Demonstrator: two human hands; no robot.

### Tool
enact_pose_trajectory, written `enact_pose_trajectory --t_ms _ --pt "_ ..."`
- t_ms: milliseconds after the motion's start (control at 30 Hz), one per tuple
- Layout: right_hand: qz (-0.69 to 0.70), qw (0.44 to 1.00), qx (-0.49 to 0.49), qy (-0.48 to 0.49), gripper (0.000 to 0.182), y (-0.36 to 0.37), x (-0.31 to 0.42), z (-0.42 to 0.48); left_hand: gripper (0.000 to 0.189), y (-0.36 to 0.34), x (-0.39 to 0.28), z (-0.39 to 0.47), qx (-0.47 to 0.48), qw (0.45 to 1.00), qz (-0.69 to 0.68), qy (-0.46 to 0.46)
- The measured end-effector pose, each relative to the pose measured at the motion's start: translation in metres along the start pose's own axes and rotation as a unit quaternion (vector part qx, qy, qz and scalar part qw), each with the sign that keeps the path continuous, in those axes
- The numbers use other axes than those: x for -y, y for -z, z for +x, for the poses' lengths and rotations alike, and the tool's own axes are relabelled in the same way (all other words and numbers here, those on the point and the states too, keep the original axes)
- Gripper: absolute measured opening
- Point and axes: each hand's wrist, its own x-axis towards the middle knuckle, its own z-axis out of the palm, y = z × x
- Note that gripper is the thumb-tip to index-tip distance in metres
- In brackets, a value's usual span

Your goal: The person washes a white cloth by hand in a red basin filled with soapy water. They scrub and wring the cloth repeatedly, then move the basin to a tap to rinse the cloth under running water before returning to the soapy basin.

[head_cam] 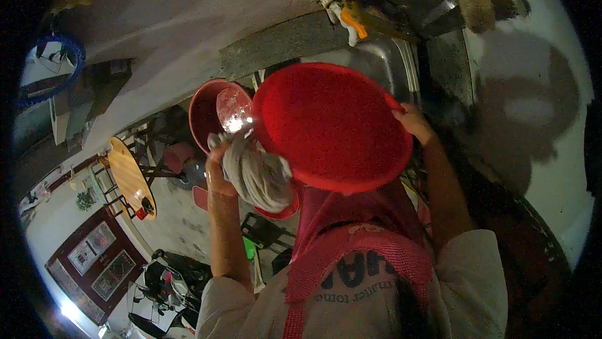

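My left hand [222, 174] grips a bunched, twisted pale grey cloth [258, 177]. Just beyond it, a pink-red plastic bucket [201, 108] with what looks like water in it catches a bright light. On the other side, my right hand [416, 123] holds the edge of a large round red plastic basin or tray [334, 127] raised before me. The red piece spans the middle of the view and covers part of the steel sink [385, 64]. Its far side cannot be seen. The cloth hangs close to its left edge.
A pipe tap with an orange handle [353, 23] stands over the sink. A wall [508, 160] rises at right. Below the cloth is another red plastic item [284, 209]. Farther left are a wooden oval table [129, 177], a motorcycle [176, 282] and a dark red door [96, 264].
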Motion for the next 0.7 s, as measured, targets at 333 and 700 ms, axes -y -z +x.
enact_pose_trajectory --t_ms 333,700 --pt "-0.020 0.994 -0.085 0.063 0.046 0.015 0.068 0.008 0.038 0.087 0.043 0.014 -0.005 0.977 -0.065 0.203" --pt "0.150 0.958 -0.118 0.212 0.028 0.035 0.193 0.017 0.029 0.102 0.055 0.047 -0.084 0.976 -0.008 0.200"
